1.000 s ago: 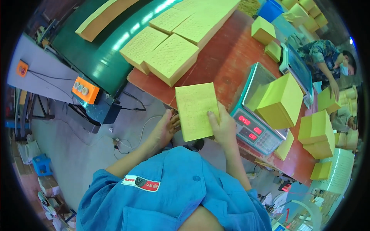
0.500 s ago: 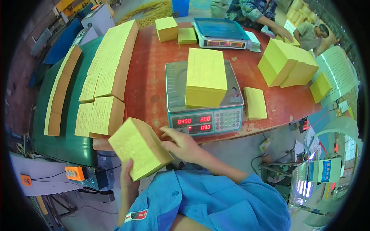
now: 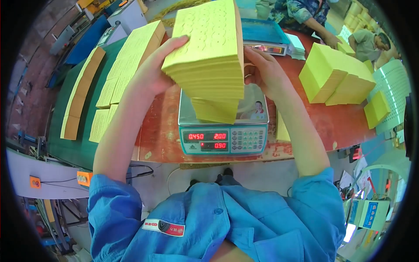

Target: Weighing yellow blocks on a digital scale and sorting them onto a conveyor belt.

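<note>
A thick stack of yellow paper sheets (image 3: pixel 205 35) is between my hands, above the scale. My left hand (image 3: pixel 159 65) grips its left side, thumb over the top edge. Against its right side, my right hand (image 3: pixel 266 72) closes with bent fingers, partly hidden by the stack. Below it, more yellow sheets (image 3: pixel 216 111) rest on the metal pan of a digital scale (image 3: pixel 224 139) with lit red digits. The held stack covers most of those sheets, so I cannot tell whether the two touch.
Long rows of yellow stacks (image 3: pixel 126 65) stand at left, beside a single row (image 3: pixel 80 94) on the green surface (image 3: pixel 61 148). A second scale (image 3: pixel 266 37) is behind. Stacks (image 3: pixel 334 76) stand on the red table (image 3: pixel 301 146) at right. Two other people (image 3: pixel 299 13) are at the far right.
The stack has moved from beside my body at lower left, up and right to over the scale. My right hand has come from beside the stack onto its right side.
</note>
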The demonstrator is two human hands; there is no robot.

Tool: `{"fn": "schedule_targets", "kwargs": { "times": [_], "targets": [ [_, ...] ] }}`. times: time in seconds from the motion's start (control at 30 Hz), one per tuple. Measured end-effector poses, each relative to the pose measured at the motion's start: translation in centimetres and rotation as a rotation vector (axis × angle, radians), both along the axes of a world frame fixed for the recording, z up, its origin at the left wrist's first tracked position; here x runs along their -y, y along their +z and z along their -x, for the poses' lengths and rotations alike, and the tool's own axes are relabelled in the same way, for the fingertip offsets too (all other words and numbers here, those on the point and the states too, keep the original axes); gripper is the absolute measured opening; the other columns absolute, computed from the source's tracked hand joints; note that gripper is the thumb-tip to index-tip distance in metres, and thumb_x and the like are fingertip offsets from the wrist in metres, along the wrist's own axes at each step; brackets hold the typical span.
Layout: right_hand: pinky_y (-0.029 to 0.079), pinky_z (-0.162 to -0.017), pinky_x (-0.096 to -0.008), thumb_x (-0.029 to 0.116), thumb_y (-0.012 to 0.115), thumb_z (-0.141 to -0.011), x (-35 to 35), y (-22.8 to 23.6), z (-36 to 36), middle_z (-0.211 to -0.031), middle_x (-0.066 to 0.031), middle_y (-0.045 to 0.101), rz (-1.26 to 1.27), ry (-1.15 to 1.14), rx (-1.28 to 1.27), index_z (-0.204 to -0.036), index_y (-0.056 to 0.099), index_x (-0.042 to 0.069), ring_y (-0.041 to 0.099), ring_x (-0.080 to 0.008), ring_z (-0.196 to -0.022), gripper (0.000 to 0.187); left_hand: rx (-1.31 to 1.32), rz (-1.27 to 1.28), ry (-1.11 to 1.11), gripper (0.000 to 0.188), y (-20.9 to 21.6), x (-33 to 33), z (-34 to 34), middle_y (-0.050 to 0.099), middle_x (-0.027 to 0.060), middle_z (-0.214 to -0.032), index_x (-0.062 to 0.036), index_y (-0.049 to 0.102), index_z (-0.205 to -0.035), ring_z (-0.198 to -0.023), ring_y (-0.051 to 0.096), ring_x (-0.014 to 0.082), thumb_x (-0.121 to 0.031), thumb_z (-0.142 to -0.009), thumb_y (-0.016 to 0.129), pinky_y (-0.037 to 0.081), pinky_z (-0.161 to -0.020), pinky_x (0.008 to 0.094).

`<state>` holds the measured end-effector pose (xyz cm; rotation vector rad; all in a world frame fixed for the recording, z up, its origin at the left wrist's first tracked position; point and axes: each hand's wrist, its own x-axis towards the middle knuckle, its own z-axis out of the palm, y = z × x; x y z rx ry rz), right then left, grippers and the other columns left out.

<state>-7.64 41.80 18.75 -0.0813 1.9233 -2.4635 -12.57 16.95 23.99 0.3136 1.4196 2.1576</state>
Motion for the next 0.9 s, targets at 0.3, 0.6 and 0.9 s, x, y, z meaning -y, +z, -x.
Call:
{"fn": "schedule_targets", "kwargs": {
  "times": [0.3,0.6,0.9],
  "targets": [
    [0.051,-0.056,-0.024,0.028,0.055,-0.098,-1.5,-3.6,1.1,-0.087,-0.0075,0.063,0.066,0.013,0.129,-0.113,0.06,-0.002,0.062,-0.0126,-0.064,0.034,0.026,0.185,-0.085,0.063,-2.6,-1.4,3.7,0.06,0.0098,-0.126,-0.004,0.052,-0.133,-0.115,0.058,0.0199,-0.043,-0.086,0.067,0.047,-0.094,0.0374],
    [0.05,-0.055,-0.0243,0.025,0.054,-0.098,-0.2,-4.5,0.5,-0.091,-0.009,0.066,0.01,-0.132,0.086,-0.119,0.06,-0.003,0.062,-0.0126,-0.064,0.036,-0.054,0.274,-0.125,0.07,-2.6,-1.1,3.0,0.06,0.0087,-0.126,-0.0029,0.051,-0.134,-0.113,0.059,0.0177,-0.05,-0.085,0.066,0.047,-0.092,0.0328],
    [0.046,-0.089,-0.0316,0.039,0.047,-0.101,0.2,-8.3,-0.1,-0.123,-0.0093,0.061,-0.425,-0.54,-0.192,-0.137,0.05,0.001,0.06,-0.0152,-0.107,0.052,-0.202,0.265,-0.013,0.088,-7.1,0.5,4.3,0.049,0.0102,-0.143,-0.0039,0.037,-0.147,-0.125,0.049,0.0215,-0.071,-0.094,0.021,0.031,-0.108,0.0386]
  ]
}}
